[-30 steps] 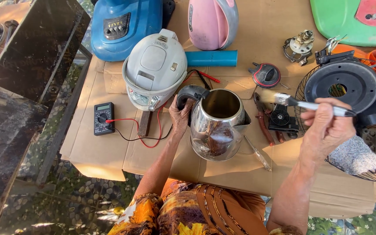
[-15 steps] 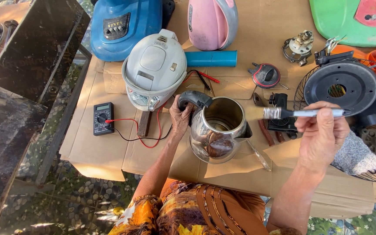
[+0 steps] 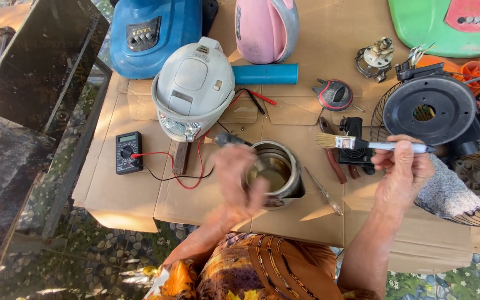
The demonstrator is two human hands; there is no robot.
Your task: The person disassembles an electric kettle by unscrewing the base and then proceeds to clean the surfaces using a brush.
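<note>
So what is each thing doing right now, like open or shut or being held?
Metal kettle: lid off, open, left hand on it.
Paintbrush: held level in right hand.
White cooker: lid shut.
Multimeter: leads plugged in.
Fan guard: lying flat.

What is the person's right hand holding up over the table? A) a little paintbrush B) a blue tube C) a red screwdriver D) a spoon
A: the right hand grips a small paintbrush by its pale handle, bristles pointing left, above the steel kettle that the left hand steadies.
</note>
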